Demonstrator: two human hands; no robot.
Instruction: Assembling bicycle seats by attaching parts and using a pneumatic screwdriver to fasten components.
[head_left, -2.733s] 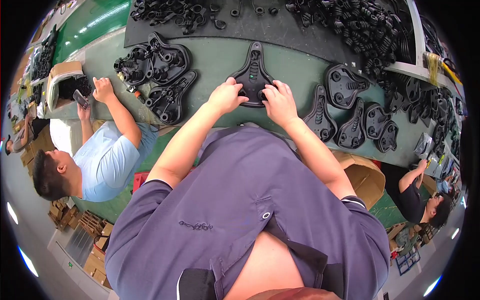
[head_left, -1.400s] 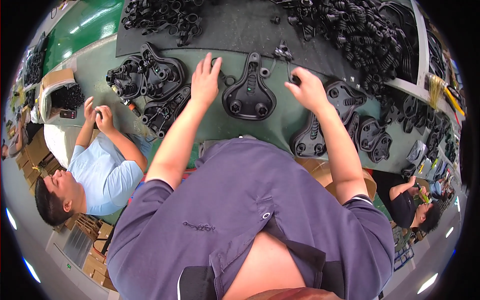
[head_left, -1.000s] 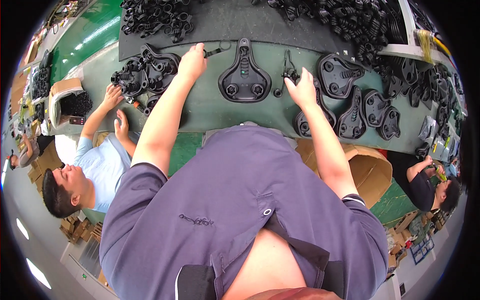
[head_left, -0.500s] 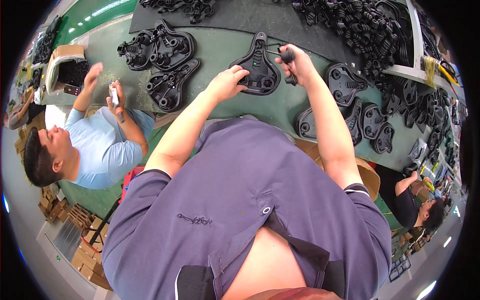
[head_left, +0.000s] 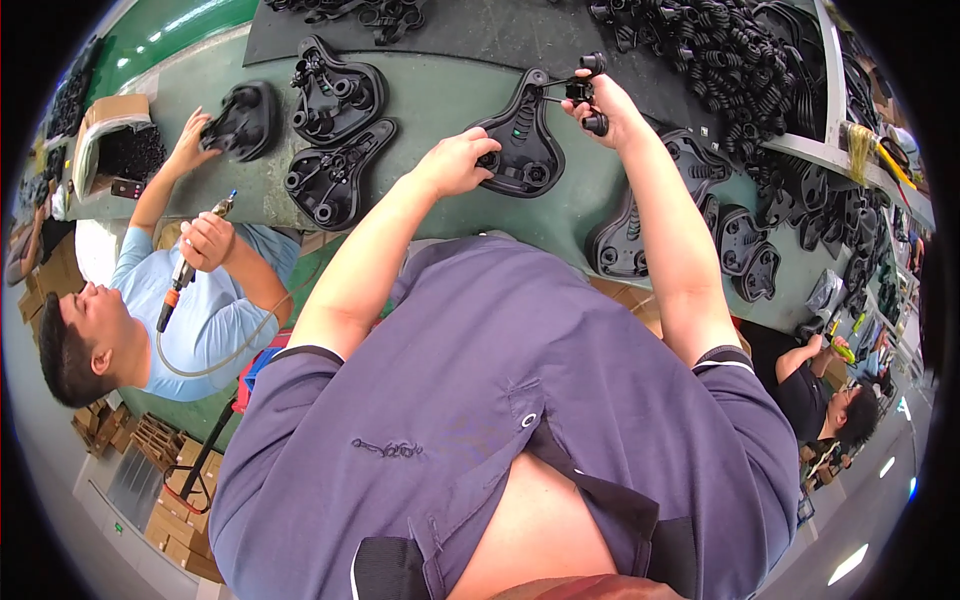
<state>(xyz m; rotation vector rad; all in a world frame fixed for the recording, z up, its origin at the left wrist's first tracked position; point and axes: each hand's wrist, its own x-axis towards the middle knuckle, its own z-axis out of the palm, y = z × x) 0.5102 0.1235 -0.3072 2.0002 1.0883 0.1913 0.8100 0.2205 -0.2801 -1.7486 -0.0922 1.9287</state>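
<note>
A black bicycle saddle (head_left: 527, 150) lies underside up on the green table, its narrow nose pointing away from me. My left hand (head_left: 457, 165) grips its left rear side, with thumb and fingers round a circular socket. At the right of the nose, my right hand (head_left: 612, 115) is closed on a black bracket (head_left: 579, 91) with a rounded knob at each end. Thin rods stretch from this bracket to the saddle's nose; how they join there is too small to tell.
Two upturned saddles (head_left: 340, 92) lie left of mine, several more (head_left: 690, 165) to the right. A heap of black parts (head_left: 735, 65) fills the back right beside a metal rack (head_left: 835, 150). On the left a co-worker holds a corded screwdriver (head_left: 185, 265) and touches a saddle (head_left: 245, 122).
My right hand has turned the bracket and raised it slightly away from me, beside the saddle's nose. My left hand stays on the saddle. The co-worker has moved a saddle and lifted the screwdriver.
</note>
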